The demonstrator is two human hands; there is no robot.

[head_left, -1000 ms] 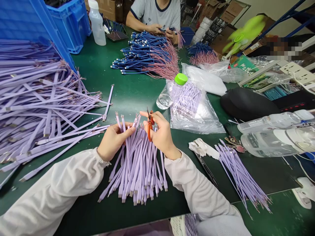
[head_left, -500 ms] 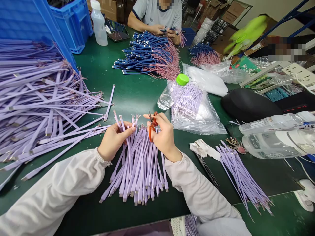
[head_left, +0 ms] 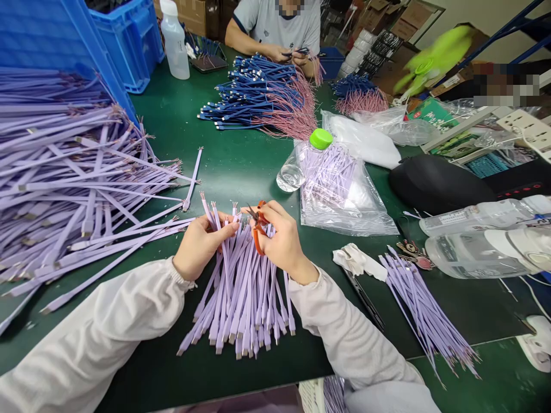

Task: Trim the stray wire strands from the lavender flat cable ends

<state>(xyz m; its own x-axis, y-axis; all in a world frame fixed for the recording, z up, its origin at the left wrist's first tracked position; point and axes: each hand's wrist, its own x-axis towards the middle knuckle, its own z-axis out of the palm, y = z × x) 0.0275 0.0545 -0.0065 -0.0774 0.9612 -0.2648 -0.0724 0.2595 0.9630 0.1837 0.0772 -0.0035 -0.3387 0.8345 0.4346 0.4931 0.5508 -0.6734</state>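
Note:
My left hand (head_left: 202,245) grips a bunch of lilac flat cables (head_left: 236,304), whose frayed wire ends stick up past my fingers and whose plugs fan out downward on the green bench top. My right hand (head_left: 279,238) holds small orange-handled snips (head_left: 257,226) with their tips at the wire ends, close beside my left fingers. Whether the blades are on a wire is hidden at this size. Long pale sleeves cover both my forearms.
A big heap of lilac cables (head_left: 73,183) lies at left under a blue crate (head_left: 124,46). Across the bench, a co-worker's hands (head_left: 286,54) work beside blue cables with pink wires (head_left: 262,97). A plastic bag of lilac cables (head_left: 340,198) lies ahead, another bunch (head_left: 426,310) at right.
My right hand has shifted left, bringing the snips closer to my left hand and tilting them. The whole view has drifted slightly.

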